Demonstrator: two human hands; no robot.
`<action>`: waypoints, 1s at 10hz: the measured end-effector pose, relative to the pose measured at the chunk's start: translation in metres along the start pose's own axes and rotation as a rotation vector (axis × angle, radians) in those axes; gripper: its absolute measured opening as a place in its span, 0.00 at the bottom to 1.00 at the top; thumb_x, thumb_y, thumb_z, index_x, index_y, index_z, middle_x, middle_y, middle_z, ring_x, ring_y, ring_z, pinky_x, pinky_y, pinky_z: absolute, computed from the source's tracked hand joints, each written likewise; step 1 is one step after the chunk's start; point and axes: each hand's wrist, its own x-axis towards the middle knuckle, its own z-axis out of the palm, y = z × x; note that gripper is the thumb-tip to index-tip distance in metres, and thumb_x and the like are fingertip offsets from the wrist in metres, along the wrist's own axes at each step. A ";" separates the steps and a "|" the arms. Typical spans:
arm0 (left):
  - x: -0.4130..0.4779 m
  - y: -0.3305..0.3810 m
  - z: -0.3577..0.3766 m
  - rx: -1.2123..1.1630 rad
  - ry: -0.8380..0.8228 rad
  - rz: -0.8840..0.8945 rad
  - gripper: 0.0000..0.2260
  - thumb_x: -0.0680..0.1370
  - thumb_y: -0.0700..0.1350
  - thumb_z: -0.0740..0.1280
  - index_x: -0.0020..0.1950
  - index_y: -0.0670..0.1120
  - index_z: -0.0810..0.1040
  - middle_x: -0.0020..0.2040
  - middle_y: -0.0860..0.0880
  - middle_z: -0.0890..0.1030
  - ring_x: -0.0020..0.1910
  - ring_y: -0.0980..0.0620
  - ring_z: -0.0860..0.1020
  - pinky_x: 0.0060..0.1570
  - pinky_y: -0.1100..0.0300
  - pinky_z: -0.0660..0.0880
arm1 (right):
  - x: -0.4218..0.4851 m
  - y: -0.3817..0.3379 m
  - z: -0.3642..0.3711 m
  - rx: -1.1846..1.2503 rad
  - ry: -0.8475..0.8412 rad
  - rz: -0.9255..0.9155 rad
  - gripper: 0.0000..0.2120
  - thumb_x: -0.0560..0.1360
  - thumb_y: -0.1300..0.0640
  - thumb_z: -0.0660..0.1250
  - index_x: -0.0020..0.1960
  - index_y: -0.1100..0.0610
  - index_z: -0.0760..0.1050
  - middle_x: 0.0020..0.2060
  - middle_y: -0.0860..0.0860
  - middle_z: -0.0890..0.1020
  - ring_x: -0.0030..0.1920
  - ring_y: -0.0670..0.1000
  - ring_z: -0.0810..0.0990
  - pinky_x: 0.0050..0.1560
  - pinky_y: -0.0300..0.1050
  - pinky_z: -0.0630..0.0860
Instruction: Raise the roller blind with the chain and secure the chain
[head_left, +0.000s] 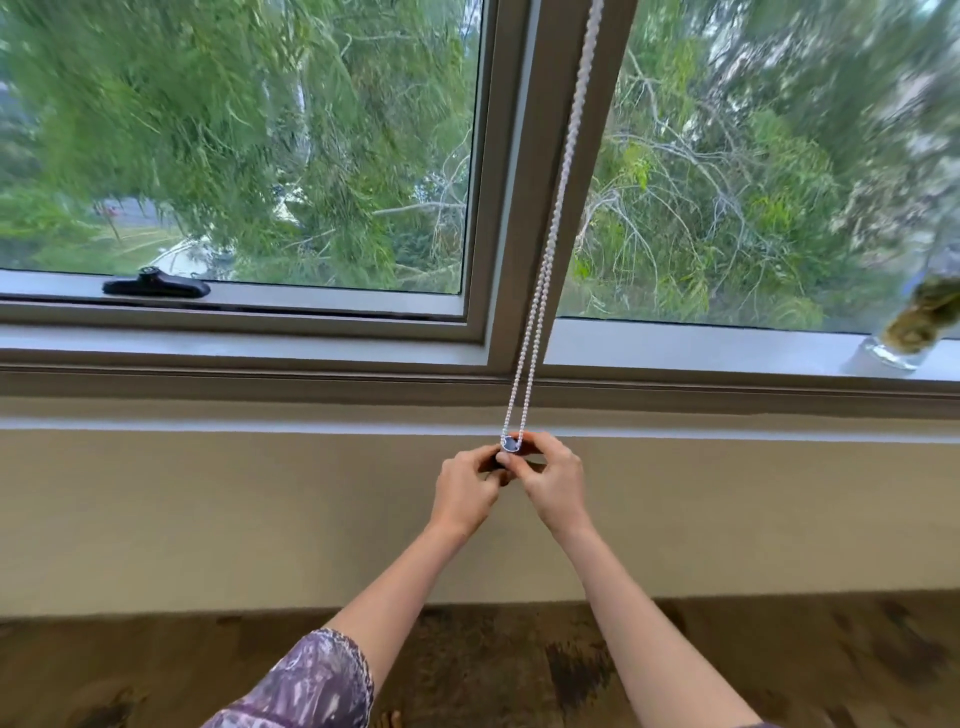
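Both hands, left (464, 488) and right (551, 480), arms outstretched, pinch the chain (540, 280) loop's bottom.

A black window latch (156, 286) sits on the left sash, a glass jar (917, 325) on the right sill.

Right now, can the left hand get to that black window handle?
Probably yes. The left hand is busy pinching the chain loop, but nothing blocks the way up-left to the black handle on the frame; it would need to let go first.
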 end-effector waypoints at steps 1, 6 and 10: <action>-0.006 0.001 -0.001 0.001 -0.016 -0.011 0.12 0.73 0.41 0.68 0.54 0.53 0.83 0.47 0.53 0.86 0.48 0.56 0.83 0.53 0.53 0.79 | -0.007 -0.002 0.001 0.036 0.021 0.024 0.09 0.69 0.61 0.75 0.46 0.51 0.81 0.41 0.45 0.83 0.43 0.38 0.80 0.42 0.28 0.74; -0.031 0.001 -0.031 0.127 -0.065 -0.063 0.11 0.71 0.46 0.68 0.51 0.59 0.82 0.45 0.55 0.86 0.49 0.52 0.82 0.49 0.56 0.78 | -0.036 -0.022 0.024 -0.045 0.104 0.088 0.07 0.69 0.59 0.75 0.46 0.55 0.81 0.42 0.49 0.84 0.42 0.40 0.81 0.41 0.30 0.76; -0.057 -0.044 -0.125 0.321 -0.101 -0.041 0.22 0.74 0.54 0.69 0.67 0.52 0.75 0.63 0.53 0.79 0.64 0.55 0.76 0.64 0.58 0.72 | -0.098 -0.029 0.082 -0.256 0.042 0.712 0.16 0.67 0.46 0.75 0.39 0.57 0.75 0.40 0.58 0.82 0.43 0.55 0.79 0.48 0.48 0.75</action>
